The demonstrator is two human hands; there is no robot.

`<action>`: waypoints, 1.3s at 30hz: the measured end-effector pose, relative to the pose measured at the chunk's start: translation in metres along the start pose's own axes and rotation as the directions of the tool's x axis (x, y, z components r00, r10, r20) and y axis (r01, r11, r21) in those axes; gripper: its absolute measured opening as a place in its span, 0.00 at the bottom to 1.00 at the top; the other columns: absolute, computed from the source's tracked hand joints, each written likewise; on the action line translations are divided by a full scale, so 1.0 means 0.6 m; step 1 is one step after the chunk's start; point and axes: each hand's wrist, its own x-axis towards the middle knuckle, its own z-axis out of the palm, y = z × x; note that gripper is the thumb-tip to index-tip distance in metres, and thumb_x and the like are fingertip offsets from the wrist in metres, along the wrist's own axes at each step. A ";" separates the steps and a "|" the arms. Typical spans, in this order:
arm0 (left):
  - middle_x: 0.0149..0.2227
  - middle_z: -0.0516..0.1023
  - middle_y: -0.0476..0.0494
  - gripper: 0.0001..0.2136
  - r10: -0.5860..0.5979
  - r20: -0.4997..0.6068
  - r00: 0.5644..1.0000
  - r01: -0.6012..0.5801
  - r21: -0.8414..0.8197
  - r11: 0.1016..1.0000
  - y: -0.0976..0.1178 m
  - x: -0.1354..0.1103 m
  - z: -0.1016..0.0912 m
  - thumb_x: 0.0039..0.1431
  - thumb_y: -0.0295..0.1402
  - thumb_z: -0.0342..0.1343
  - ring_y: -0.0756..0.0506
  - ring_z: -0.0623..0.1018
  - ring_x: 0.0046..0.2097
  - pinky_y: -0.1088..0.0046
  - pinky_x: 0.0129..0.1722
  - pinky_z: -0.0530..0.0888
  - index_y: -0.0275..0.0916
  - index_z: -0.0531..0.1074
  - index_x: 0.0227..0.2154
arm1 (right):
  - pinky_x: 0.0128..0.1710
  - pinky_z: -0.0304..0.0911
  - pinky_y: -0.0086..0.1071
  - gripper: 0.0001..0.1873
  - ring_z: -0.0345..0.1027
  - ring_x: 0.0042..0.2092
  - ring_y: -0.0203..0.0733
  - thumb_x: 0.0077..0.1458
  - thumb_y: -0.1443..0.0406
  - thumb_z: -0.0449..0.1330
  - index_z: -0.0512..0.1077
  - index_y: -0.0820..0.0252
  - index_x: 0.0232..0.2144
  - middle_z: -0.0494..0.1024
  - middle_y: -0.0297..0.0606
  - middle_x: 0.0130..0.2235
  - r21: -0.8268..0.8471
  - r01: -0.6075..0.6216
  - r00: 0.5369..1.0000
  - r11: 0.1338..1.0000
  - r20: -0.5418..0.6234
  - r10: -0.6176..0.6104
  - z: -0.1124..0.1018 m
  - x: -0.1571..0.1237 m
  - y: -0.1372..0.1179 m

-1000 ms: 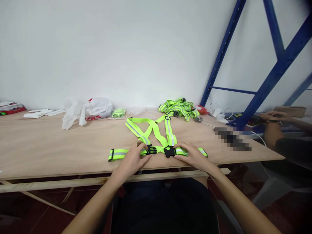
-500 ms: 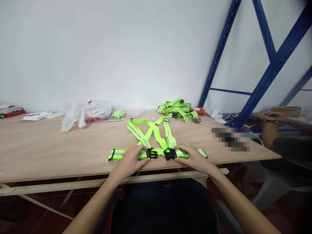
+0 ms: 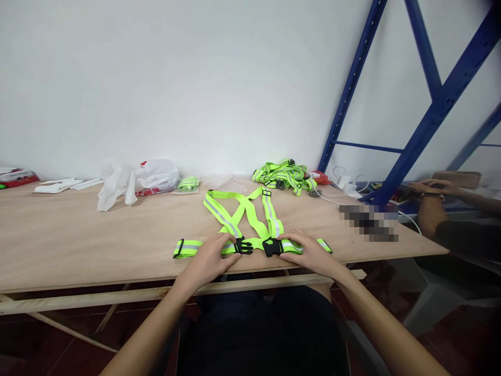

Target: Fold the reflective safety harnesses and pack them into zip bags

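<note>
A neon-yellow reflective harness [image 3: 223,213] with grey stripes lies spread on the wooden table near its front edge, its shoulder straps crossing toward the wall. My left hand [image 3: 213,256] pinches the black pronged half of the buckle [image 3: 245,246] where it joins the waist strap. On the other side, my right hand [image 3: 309,253] grips the black socket half of the buckle [image 3: 271,247]. The two halves are apart, prongs facing the socket, with a short gap showing yellow strap between them. Both strap ends stick out past my hands.
A pile of similar harnesses [image 3: 284,175] lies by the wall. To its left are a packed harness [image 3: 188,184], a white plastic bag [image 3: 158,175] and white papers [image 3: 58,185]. At right stand a blue metal frame [image 3: 417,128] and cables; another person's arm [image 3: 432,206] shows beyond.
</note>
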 end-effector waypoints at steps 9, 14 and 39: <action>0.43 0.78 0.46 0.07 0.092 -0.159 0.983 -0.112 -0.121 0.986 0.011 0.019 -0.005 0.60 0.35 0.58 0.41 0.77 0.45 0.67 0.47 0.70 0.43 0.69 0.40 | 0.51 0.67 0.41 0.18 0.71 0.51 0.50 0.57 0.57 0.63 0.73 0.53 0.49 0.77 0.41 0.50 0.039 0.041 0.991 0.998 -0.126 -0.035 0.001 0.001 -0.012; 0.42 0.77 0.44 0.06 0.141 -0.186 0.972 -0.164 -0.115 0.980 0.028 0.033 0.002 0.60 0.34 0.58 0.41 0.76 0.46 0.66 0.47 0.70 0.41 0.69 0.39 | 0.52 0.67 0.41 0.17 0.71 0.52 0.49 0.58 0.58 0.63 0.73 0.54 0.49 0.76 0.42 0.50 0.059 0.107 0.953 0.993 -0.290 -0.085 0.008 0.002 -0.013; 0.48 0.78 0.41 0.09 0.213 -0.292 0.932 -0.251 -0.101 0.963 0.016 0.031 0.028 0.59 0.33 0.62 0.41 0.78 0.50 0.65 0.49 0.73 0.41 0.71 0.41 | 0.53 0.67 0.41 0.17 0.70 0.53 0.49 0.58 0.59 0.64 0.73 0.53 0.50 0.74 0.43 0.50 0.025 0.172 0.933 0.985 -0.326 -0.154 0.014 -0.003 -0.016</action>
